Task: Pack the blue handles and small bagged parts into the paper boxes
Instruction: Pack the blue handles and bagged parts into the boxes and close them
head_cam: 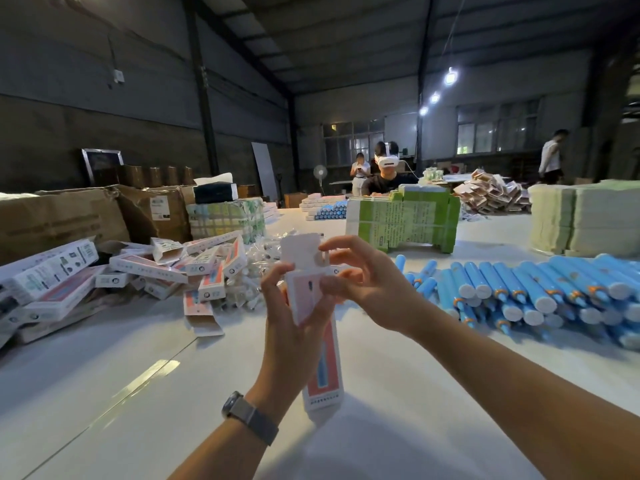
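Observation:
My left hand point(294, 323) grips a long pink and white paper box point(323, 368), held upright above the white table point(138, 393) with its top flap open. My right hand point(360, 282) pinches the box near its upper end, fingers at the flap. A pile of blue handles point(526, 292) with white caps lies on the table to the right. Small clear bagged parts point(249, 271) are heaped behind the box, left of centre. A heap of paper boxes point(138, 271) lies at the left, some with open ends.
Brown cartons point(69, 220) stand at the far left. A green stack of flat cartons point(405, 220) and pale stacks point(581, 220) rise behind. A person in a headset point(386, 174) sits across the table; others stand farther back.

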Motion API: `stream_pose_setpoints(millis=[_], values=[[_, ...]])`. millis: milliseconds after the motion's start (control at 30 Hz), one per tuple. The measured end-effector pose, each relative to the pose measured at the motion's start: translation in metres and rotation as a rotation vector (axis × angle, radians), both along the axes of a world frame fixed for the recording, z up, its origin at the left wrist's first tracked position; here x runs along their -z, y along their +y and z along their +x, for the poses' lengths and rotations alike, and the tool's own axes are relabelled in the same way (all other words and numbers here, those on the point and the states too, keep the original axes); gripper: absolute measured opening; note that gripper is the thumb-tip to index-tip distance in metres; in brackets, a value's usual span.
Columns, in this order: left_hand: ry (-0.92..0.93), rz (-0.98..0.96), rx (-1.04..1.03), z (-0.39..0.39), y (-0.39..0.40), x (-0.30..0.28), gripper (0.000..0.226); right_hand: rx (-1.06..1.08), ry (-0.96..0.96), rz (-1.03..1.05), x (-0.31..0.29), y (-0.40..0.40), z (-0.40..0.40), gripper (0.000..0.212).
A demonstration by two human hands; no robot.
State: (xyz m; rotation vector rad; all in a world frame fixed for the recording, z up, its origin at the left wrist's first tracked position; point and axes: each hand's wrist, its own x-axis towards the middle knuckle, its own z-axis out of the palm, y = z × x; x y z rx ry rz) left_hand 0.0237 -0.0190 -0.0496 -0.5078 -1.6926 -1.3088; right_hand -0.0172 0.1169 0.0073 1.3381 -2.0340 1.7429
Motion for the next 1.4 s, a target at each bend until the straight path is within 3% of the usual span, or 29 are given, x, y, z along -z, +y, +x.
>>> stream_pose_setpoints(millis=[167,667,933,1067,1233,1400], values=[[-0.043,0.106,0.067,0.003,0.002,-0.001,0.01,0.029,0.051,-0.026,0.002,-0.001,0.001,0.034],[-0.036,0.08,0.002,0.01,0.005,-0.009,0.013,0.047,0.122,0.011,-0.005,0.02,0.002,0.016],[0.04,0.027,-0.079,0.017,0.006,-0.013,0.021,0.045,0.207,-0.034,-0.01,0.019,0.008,0.027],[0.043,0.077,-0.055,0.016,0.007,-0.014,0.009,0.05,0.187,-0.046,-0.011,0.019,0.01,0.043],[0.034,0.049,-0.054,0.012,0.006,-0.016,0.012,0.093,0.208,0.067,-0.011,0.022,0.008,0.021],[-0.041,0.068,0.024,0.012,0.006,-0.012,0.01,0.1,0.182,0.07,-0.015,0.023,0.009,0.019]])
